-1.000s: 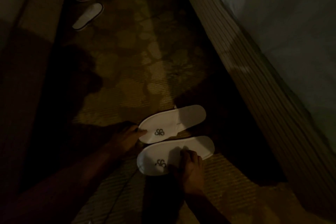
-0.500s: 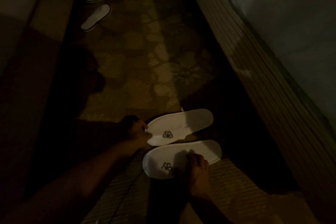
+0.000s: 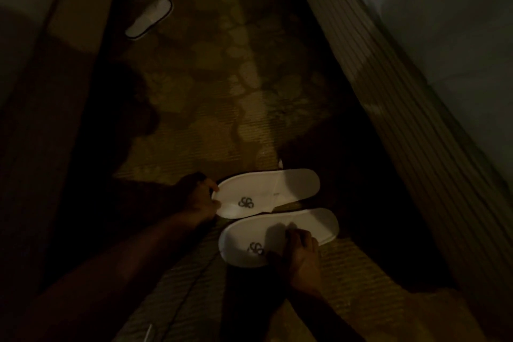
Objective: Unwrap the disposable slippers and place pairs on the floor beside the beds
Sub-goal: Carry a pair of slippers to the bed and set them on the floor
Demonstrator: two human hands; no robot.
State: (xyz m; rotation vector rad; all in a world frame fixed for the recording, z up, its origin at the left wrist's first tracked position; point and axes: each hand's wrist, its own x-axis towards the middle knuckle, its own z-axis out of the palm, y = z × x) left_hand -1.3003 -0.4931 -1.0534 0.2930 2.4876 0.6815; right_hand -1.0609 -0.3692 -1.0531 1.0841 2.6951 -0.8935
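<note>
- Since the earlier frame, both hands keep their places on the near pair; only the view has shifted slightly.
- Left hand [image 3: 198, 198] pinches the toe end of the upper slipper [image 3: 268, 193].
- Right hand [image 3: 301, 251] grips the edge of the lower slipper [image 3: 280, 236].
- Both slippers lie unwrapped on the floor [image 3: 236, 108], beside the right bed [image 3: 433, 58].
- Far pair [image 3: 151, 0] is already placed; judged remaining: final alignment, release.
</note>
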